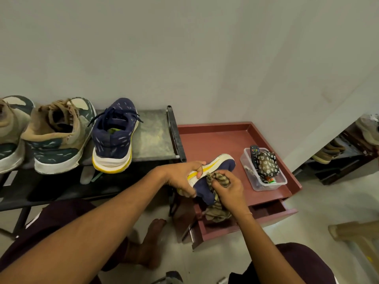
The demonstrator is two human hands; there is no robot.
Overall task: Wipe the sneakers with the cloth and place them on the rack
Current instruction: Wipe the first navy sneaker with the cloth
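My left hand (182,177) grips a navy sneaker (220,163) with a white and yellow sole, holding it tilted on its side above the front edge of the red table. My right hand (229,188) holds a bunched striped brown cloth (217,178) against the sneaker's upper; the cloth's tail hangs down below the hand. The matching navy sneaker (113,138) stands upright on the rack's grey top shelf (153,138), heel toward me.
Two tan and green sneakers (57,138) stand left of the navy one on the rack. The red table (207,138) holds a clear plastic box (264,171) with a remote and a floral pouch. Its drawer (272,210) is pulled open. A bare foot (151,240) rests on the floor.
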